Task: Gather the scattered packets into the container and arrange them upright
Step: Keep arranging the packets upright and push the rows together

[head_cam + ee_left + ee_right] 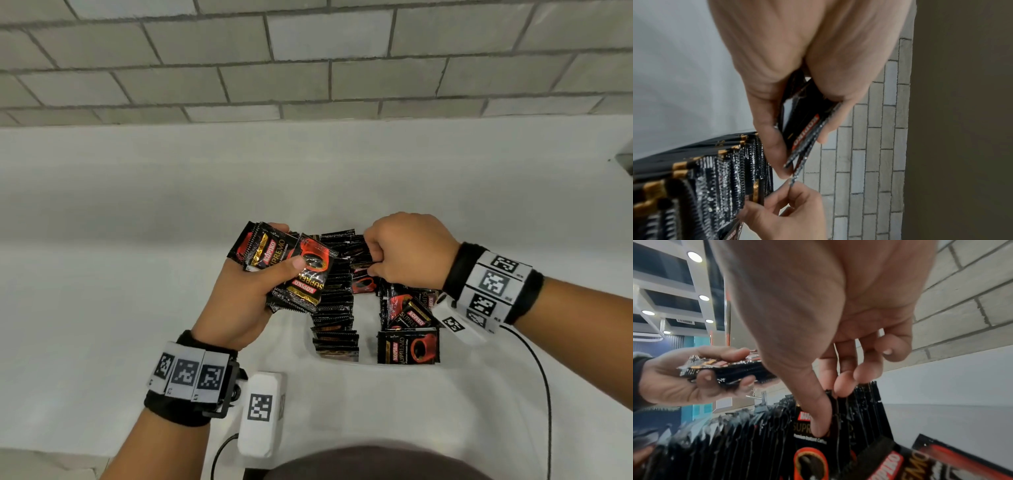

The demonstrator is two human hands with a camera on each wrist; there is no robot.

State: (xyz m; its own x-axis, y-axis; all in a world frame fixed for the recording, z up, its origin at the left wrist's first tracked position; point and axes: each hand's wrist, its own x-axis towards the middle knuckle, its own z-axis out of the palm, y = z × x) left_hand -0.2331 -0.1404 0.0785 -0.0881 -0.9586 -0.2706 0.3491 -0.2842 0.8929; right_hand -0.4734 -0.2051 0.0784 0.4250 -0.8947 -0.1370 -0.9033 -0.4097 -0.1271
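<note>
Grey brick wall (308, 68) behind, white table (102, 291) below, and two hands busy with coffee packets.

On the white table sits a white container (370, 368) with shiny black packets (334, 308) standing on edge in a long row that runs away from the person. More packets (407, 347) at the right side lean and face up, and they read "KOPIKO" and "SUPREMO" beside a red cup picture. The left hand (239, 301) is curled round a small fanned stack of black packets (291, 270), thumb on top; the stack lies tilted just above the row's far left end, with the same words on it. The right hand (407, 253) reaches down into the row, its thumb and fingers (844, 382) pinching the top edge of one standing packet (818, 431).
</note>
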